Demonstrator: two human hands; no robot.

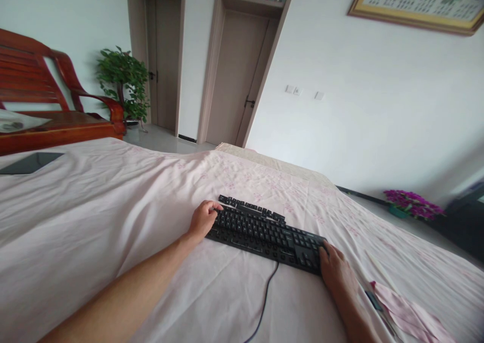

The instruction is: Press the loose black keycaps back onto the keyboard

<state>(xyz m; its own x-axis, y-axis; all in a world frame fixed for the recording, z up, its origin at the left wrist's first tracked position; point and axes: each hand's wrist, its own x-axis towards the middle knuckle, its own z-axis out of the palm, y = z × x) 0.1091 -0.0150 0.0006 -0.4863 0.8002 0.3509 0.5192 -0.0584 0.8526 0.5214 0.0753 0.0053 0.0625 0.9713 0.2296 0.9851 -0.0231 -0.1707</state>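
Note:
A black wired keyboard [264,232] lies on a surface covered with a pale pink flowered sheet [113,217]. My left hand [203,218] grips the keyboard's left end, fingers curled over its edge. My right hand [336,270] holds the right end, by the number pad. The keyboard's black cable [264,297] runs toward me across the sheet between my arms.
A dark flat tablet-like slab [30,162] lies at the sheet's far left. Folded pink cloth [404,310] sits by my right wrist. Beyond are a red wooden bench [53,111], a potted plant [123,83], two doors and purple flowers [412,204] on the floor.

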